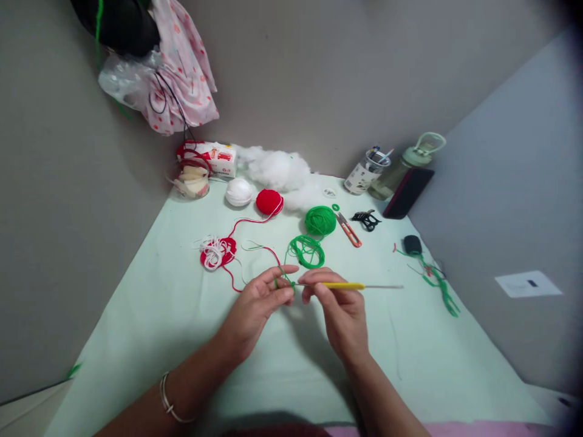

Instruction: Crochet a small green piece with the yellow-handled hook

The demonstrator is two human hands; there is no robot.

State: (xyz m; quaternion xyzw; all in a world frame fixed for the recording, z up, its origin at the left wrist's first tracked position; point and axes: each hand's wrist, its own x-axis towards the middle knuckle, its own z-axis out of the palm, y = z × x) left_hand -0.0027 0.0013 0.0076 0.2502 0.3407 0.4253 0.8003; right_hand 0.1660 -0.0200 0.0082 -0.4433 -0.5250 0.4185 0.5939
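My right hand (339, 306) is closed around the yellow handle of a crochet hook (344, 286), whose thin metal shaft points left. The hook's tip meets a small green piece of yarn work (293, 284), pinched between the thumb and fingers of my left hand (266, 294). Green yarn loops round a left finger and runs back toward a loose green coil (307, 252). Behind that coil sits a green yarn ball (320, 220). A red yarn ball (269, 202) and a white yarn ball (239, 192) lie farther back on the left.
Red and white yarn (218, 252) lies in a tangle at left. Orange thread snips (350, 230), a black claw clip (367, 220) and green yarn scraps (444, 288) are on the right. White stuffing (277, 170), a pen cup (364, 173), a bottle (394, 173) and a phone (409, 193) stand along the back.
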